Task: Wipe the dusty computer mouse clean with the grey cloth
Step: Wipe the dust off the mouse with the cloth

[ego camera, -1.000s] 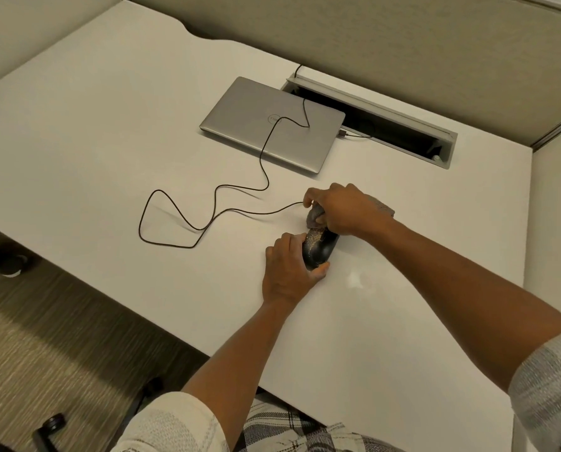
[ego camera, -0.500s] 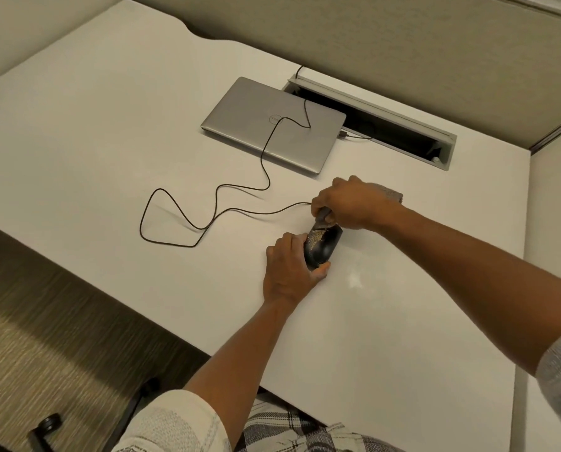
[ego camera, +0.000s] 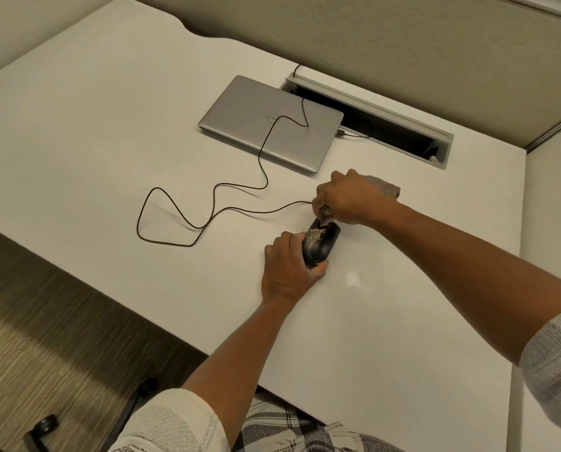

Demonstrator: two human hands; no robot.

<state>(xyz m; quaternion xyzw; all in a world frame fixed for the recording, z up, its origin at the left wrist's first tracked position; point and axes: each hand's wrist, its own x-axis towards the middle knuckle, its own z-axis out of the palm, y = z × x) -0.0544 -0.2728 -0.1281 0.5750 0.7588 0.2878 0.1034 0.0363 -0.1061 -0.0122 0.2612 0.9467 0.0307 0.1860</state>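
Note:
A black wired computer mouse (ego camera: pixel 322 245) lies on the white desk (ego camera: pixel 109 158), its front half speckled with tan dust. My left hand (ego camera: pixel 289 265) grips the mouse's near and left side, thumb under its rear end. My right hand (ego camera: pixel 347 199) holds the grey cloth (ego camera: pixel 385 188). A pinched corner of it touches the mouse's front, and the rest sticks out behind my knuckles.
The mouse cable (ego camera: pixel 207 203) loops across the desk to the left and over a closed silver laptop (ego camera: pixel 271 122). Behind the laptop is an open cable tray (ego camera: pixel 387 122) in the desk. Partition walls stand at the back and right. The desk's front edge runs near my left forearm.
My right hand with the cloth has slid from over the mouse's middle towards its front end, uncovering more of the dusty top. My left hand has stayed in place.

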